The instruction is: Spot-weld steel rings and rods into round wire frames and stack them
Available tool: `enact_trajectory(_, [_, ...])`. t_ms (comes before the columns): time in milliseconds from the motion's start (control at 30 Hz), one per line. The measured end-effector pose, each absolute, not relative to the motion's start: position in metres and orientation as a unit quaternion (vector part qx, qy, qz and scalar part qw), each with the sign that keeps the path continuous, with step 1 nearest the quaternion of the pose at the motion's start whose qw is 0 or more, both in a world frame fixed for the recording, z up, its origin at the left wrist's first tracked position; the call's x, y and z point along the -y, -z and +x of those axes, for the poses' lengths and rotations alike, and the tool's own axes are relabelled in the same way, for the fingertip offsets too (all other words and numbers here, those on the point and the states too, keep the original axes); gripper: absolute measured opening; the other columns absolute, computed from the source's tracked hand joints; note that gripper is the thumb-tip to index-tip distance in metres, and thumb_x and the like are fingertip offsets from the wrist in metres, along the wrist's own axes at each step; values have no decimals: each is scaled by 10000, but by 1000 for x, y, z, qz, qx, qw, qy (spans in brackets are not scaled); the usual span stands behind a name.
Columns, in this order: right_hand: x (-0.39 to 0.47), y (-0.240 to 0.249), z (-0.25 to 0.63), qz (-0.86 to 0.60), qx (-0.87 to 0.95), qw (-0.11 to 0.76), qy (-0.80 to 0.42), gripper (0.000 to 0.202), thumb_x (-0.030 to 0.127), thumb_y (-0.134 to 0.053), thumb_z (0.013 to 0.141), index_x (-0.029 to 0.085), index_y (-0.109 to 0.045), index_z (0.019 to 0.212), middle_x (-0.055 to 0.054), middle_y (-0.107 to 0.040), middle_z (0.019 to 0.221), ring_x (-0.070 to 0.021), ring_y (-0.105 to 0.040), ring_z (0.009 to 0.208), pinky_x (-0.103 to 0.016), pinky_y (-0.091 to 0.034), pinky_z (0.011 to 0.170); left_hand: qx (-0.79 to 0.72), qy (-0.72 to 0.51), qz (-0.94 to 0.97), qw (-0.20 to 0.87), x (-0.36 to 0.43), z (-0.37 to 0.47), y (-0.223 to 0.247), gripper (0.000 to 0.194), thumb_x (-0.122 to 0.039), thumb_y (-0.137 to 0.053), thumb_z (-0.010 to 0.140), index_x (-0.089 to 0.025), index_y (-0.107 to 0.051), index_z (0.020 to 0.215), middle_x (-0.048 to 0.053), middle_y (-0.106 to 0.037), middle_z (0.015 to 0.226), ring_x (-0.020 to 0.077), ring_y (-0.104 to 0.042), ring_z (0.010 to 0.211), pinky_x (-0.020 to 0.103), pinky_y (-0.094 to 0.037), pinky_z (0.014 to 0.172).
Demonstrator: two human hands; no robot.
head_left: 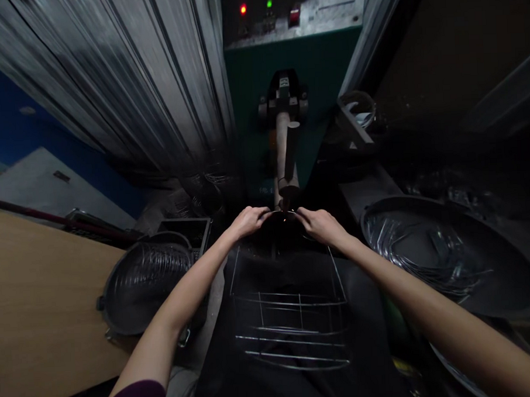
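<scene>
Both of my hands are stretched forward to the electrode tips of a spot welder (287, 162). My left hand (248, 221) is closed, pinching one side of a thin curved metal wire (274, 212). On the other side, the fingers of my right hand (321, 224) are closed on the same curved wire. Its middle lies at the electrodes, where small orange sparks glow. Below my hands, a wire rack (289, 304) of thin bars sits over dark cloth on my lap. Whether the curved wire joins this rack is too dark to tell.
A round dark basin (133, 312) with bent wires stands left. A wider basin (505, 270) at right holds a bundle of wires (397, 257). Red and green lamps glow on the machine's panel (336, 11). Corrugated metal sheeting (154, 69) rises at the back left.
</scene>
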State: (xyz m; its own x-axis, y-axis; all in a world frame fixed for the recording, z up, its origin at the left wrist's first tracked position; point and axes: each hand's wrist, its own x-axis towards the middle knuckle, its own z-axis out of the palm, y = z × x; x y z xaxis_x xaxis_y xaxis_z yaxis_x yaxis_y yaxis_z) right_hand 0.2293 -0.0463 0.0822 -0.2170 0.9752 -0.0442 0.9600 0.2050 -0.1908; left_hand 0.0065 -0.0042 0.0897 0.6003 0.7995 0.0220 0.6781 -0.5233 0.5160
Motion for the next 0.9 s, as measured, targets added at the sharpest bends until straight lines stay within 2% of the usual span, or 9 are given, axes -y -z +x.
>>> enact_trajectory(433, [47,-85,239,-636,763,38,-104,355,427,-315,951,223,-603,921,-69,-661,790,-212,-601,667,-271,-311,545,-435,-137,860,227,3,19,-86,316,-341,-397,918,-181,-667,957,40,-660,755,142,-561,644,229,-317,595])
enact_trajectory(700, [61,-89,273,-583,745,96,-308,397,425,-290,931,205,-597,807,-57,-658,793,-202,-616,771,-283,-424,715,-429,-146,858,241,1,20,-79,330,-364,-389,917,-170,-654,877,11,-585,649,124,-500,582,229,-293,561])
enact_trajectory(800, [74,-86,272,-601,741,105,-282,350,398,-307,913,214,-541,729,-46,-625,713,-196,-602,701,-288,-423,690,-453,-164,839,251,7,18,-85,321,-360,-406,909,-172,-665,882,14,-603,667,129,-512,602,229,-326,591])
enact_trajectory(900, [87,-81,265,-607,740,154,-244,298,381,-319,894,226,-490,704,-24,-578,638,-177,-564,609,-272,-407,623,-458,-238,789,335,31,-9,-84,327,-394,-427,898,-189,-673,960,15,-648,755,137,-563,700,228,-390,693])
